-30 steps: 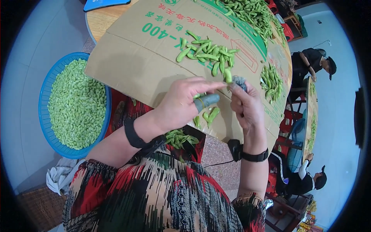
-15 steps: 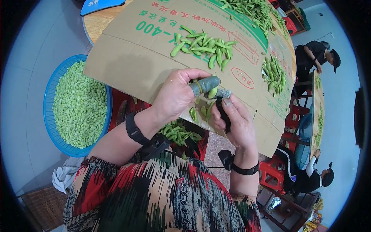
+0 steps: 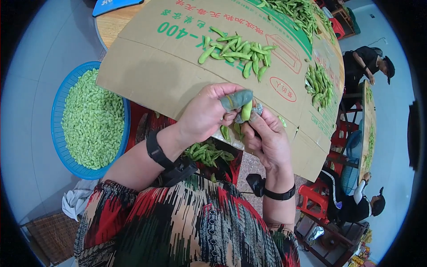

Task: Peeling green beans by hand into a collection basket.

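Both my hands meet over the near edge of a flattened cardboard sheet. My left hand is closed, its thumb in a green finger cover and pressed on a green soybean pod. From the other side my right hand pinches the same pod between thumb and a finger wrapped in a grey cover. Just beyond the hands lies a small heap of soybean pods. Loose pods or husks rest at the cardboard edge below my fingers. More green husks lie lower down, above my lap.
A blue basket full of shelled beans stands at my left. Larger pod piles and a smaller one spread over the far and right cardboard. At right, two people sit by another long table, near red stools.
My hands have drawn together. The pod between them now stands more upright and shows more of its length, and my right fingers have closed in on it.
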### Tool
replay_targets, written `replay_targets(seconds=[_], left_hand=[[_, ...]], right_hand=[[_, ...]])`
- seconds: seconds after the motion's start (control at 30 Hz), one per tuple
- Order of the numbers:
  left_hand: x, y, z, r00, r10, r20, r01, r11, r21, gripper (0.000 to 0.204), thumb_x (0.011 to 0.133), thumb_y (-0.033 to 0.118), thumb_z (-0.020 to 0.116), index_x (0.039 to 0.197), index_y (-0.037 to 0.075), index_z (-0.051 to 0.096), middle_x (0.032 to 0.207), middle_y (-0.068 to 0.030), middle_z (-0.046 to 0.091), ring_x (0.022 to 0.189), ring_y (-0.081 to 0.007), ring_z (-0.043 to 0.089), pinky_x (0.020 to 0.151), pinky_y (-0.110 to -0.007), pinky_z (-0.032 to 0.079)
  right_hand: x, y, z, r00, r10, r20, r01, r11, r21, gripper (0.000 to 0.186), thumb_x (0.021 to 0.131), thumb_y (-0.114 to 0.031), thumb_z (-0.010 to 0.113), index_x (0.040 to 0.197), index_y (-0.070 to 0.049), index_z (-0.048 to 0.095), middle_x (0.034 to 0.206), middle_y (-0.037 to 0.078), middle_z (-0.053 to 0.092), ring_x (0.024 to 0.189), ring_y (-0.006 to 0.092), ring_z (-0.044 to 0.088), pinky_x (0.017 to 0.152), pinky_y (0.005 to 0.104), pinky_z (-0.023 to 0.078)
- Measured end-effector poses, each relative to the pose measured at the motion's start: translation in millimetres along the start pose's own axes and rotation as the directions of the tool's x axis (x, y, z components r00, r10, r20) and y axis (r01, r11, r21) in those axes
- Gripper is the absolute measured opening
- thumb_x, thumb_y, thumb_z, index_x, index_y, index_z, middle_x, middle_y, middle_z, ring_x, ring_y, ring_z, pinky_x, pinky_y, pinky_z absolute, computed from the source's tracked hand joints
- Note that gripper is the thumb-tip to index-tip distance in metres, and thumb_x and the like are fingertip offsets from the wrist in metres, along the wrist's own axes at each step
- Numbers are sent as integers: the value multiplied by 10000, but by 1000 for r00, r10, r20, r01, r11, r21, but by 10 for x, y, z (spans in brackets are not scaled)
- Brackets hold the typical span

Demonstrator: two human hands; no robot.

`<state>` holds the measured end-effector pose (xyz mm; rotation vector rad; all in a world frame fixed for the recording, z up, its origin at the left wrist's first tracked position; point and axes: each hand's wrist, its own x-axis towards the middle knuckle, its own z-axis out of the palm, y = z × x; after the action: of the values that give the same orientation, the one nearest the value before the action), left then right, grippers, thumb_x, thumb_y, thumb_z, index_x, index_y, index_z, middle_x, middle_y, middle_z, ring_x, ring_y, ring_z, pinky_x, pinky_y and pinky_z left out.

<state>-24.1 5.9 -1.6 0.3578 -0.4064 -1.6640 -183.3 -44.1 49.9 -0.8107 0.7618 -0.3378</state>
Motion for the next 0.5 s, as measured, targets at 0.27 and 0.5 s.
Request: replay_targets(seconds=[0.27, 0.5], left_hand=[[22, -74, 143, 947, 274, -168, -50, 641, 766, 209, 789, 1, 614, 993, 18, 573, 830, 29, 564, 712, -42, 511, 639, -194, 434], [2, 47, 191, 908, 403, 115, -203, 184, 962, 385, 805, 27, 582, 1185, 62, 528, 777, -40, 589, 684, -129, 561, 638, -256, 449]], right_hand=[[119, 42, -66, 893, -430, -136, 254, 728, -637, 164, 923, -181, 503, 832, -65, 575, 621, -60, 456, 538, 9, 369, 476, 165, 271], [72, -233, -77, 895, -410, -178, 218, 748, -627, 187, 896, -159, 552, 992, -12, 617, 640, -60, 509, 576, 23, 428, 511, 189, 353]])
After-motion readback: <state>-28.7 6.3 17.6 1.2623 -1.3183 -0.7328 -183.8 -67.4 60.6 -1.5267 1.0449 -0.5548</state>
